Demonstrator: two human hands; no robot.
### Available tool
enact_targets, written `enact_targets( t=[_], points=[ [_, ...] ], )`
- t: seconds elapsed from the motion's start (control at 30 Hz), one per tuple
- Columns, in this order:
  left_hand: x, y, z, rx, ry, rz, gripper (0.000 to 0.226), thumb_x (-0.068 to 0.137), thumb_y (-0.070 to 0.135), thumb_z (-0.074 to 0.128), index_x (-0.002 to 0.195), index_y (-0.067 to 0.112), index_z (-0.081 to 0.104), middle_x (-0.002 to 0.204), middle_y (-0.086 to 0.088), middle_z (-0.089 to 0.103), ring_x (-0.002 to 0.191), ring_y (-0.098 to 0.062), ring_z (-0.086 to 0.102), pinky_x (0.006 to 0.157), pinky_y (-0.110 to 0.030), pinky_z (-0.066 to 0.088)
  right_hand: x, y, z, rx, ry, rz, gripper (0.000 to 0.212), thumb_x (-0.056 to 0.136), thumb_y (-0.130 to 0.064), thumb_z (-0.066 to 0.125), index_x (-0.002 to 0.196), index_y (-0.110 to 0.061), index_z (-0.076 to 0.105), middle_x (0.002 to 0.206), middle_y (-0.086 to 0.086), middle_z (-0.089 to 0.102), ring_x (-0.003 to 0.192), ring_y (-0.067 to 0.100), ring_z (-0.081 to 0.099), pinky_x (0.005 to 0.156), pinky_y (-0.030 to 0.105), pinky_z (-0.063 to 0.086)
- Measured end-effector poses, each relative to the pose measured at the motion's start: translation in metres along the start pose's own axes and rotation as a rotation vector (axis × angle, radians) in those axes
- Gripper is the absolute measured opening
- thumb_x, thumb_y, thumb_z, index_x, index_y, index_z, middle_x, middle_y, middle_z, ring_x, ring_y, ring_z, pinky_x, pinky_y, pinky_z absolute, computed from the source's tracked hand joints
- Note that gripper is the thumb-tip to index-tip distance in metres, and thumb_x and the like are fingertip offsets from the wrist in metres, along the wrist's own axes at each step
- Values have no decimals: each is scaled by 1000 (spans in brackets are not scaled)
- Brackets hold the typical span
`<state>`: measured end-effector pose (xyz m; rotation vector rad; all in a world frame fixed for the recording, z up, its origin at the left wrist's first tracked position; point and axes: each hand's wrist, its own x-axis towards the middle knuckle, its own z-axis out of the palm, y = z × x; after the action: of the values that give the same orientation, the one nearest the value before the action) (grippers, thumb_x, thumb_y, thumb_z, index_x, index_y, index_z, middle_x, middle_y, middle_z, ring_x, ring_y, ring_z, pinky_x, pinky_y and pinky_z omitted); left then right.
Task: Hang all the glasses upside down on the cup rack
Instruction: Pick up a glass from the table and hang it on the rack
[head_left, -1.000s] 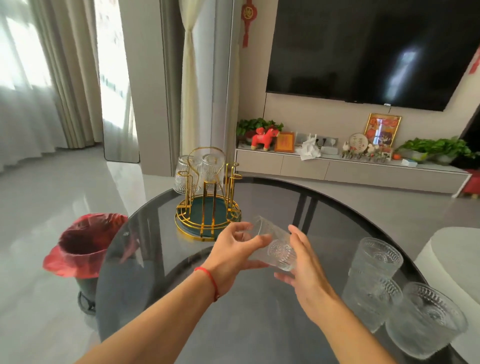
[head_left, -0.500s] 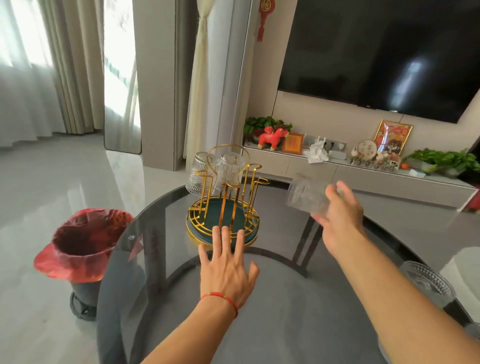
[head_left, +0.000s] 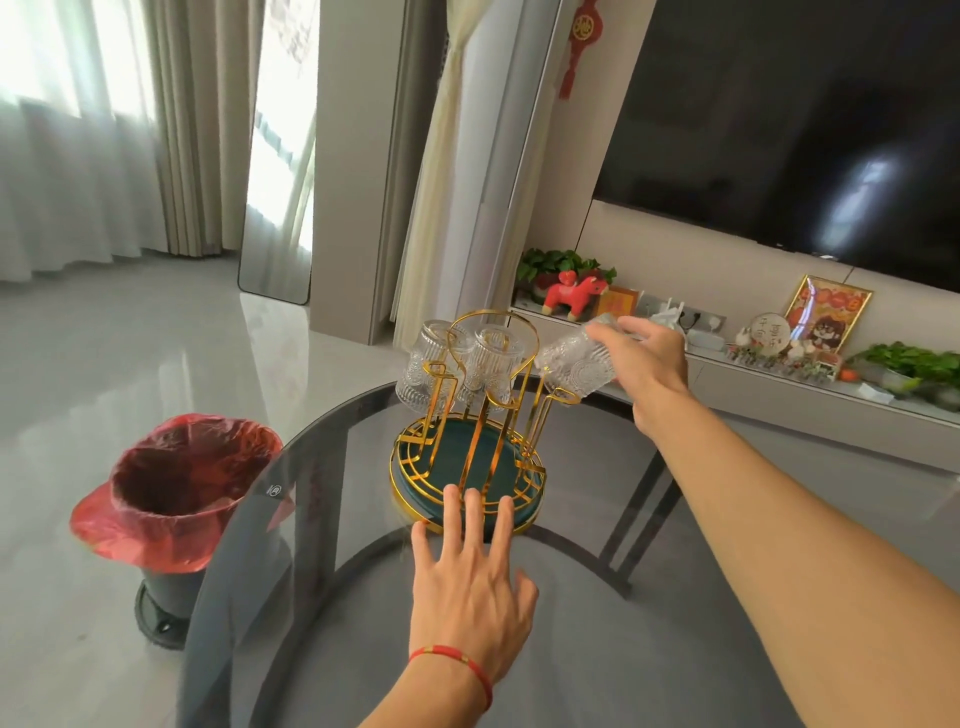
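The held glass (head_left: 574, 366), ribbed and clear, sits tilted with its mouth down and to the left, just over the gold hook on the right side of the cup rack (head_left: 470, 457); whether it touches the hook cannot be told. The right hand (head_left: 641, 358) has its fingers (head_left: 610, 328) closed over the glass's base end, the forearm reaching in from the lower right. Two hung glasses are on the rack upside down: the left hung glass (head_left: 426, 366) and the middle hung glass (head_left: 491, 364), side by side behind the tall gold loop, while the front hooks carry nothing. The rack's round green tray (head_left: 452, 457), ringed in gold wire, stands on the dark glass desk (head_left: 322, 597) toward its far edge and holds only the wire uprights. The left hand (head_left: 470, 577) lies flat on the desk with its fingers (head_left: 452, 512) spread and gripping nothing, the fingertips at the near rim of the tray; a red cord (head_left: 457, 662) circles the wrist. On the floor beyond the desk's left edge stands a bin (head_left: 179, 499) lined with a red bag, its inside looking dark and what it holds not discernible
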<state>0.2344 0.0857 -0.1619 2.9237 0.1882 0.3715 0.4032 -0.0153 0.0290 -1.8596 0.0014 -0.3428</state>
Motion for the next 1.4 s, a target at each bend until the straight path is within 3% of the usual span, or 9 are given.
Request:
enact_targets(
  t=[0.07, 0.37, 0.57, 0.77, 0.93, 1.0, 1.13, 1.3, 1.4],
  points=[
    [0, 0, 0, -5, 9, 0, 75, 94, 57, 17, 158, 25, -6, 169, -15, 2, 153, -39, -13, 120, -65, 8, 1, 2, 7, -63, -43, -56, 66, 75, -39, 84, 136, -20, 66, 138, 6, 67, 118, 23, 62, 87, 32, 47],
    [-1, -1, 0, -11, 15, 3, 76, 93, 57, 17, 157, 25, -6, 169, -15, 2, 153, -39, -14, 120, -65, 8, -7, 10, 36, -400, -270, -208, 88, 65, -30, 95, 142, -18, 55, 141, 9, 61, 126, 27, 59, 95, 38, 51],
    [-2, -1, 0, -9, 44, -3, 75, 93, 55, 21, 159, 24, 1, 168, -17, 10, 154, -41, -9, 118, -66, 15, -2, 12, 38, -433, -384, -190, 69, 70, -20, 93, 132, -20, 63, 135, 3, 62, 127, 26, 57, 94, 38, 48],
    [-1, -3, 1, 4, 45, -10, 75, 93, 56, 21, 158, 25, 1, 168, -17, 11, 154, -41, -8, 119, -64, 15, -8, 17, 36, -381, -498, -187, 64, 86, -26, 78, 145, -25, 54, 152, 6, 52, 137, 27, 49, 103, 41, 43],
    [1, -4, 1, 18, 36, -20, 76, 93, 57, 22, 159, 25, 1, 168, -16, 11, 154, -41, -7, 121, -63, 15, -35, 17, 20, -426, -438, -249, 55, 100, -38, 60, 153, -28, 49, 172, 5, 26, 157, 28, 25, 122, 47, 27],
    [2, -5, 1, 17, 31, -17, 76, 94, 57, 24, 158, 25, 1, 168, -16, 11, 154, -41, -6, 121, -64, 16, -54, 14, 3, -463, -344, -301, 49, 102, -36, 56, 150, -26, 54, 168, 6, 34, 154, 28, 32, 119, 44, 31],
    [1, -6, 2, 11, 33, -7, 77, 95, 58, 29, 159, 24, 3, 169, -17, 8, 154, -42, -6, 120, -64, 16, -122, 22, -50, -438, -263, -366, 36, 99, -27, 61, 135, -25, 66, 144, 0, 57, 134, 18, 52, 97, 26, 35],
    [-6, -2, -8, -16, 15, -6, 72, 97, 45, 44, 159, 20, 15, 167, -19, 14, 153, -44, 1, 120, -60, 25, -220, 56, -135, -504, -328, -342, 14, 94, -22, 66, 103, -30, 72, 117, -13, 65, 112, 6, 59, 94, 22, 43],
    [-19, 7, -19, -63, 28, 18, 67, 93, 32, 55, 154, 16, 32, 162, -21, 26, 151, -43, 13, 116, -60, 34, -251, 74, -179, -518, -317, -259, 14, 94, -20, 66, 104, -27, 74, 112, -13, 67, 108, 7, 62, 97, 26, 48]
  ],
)
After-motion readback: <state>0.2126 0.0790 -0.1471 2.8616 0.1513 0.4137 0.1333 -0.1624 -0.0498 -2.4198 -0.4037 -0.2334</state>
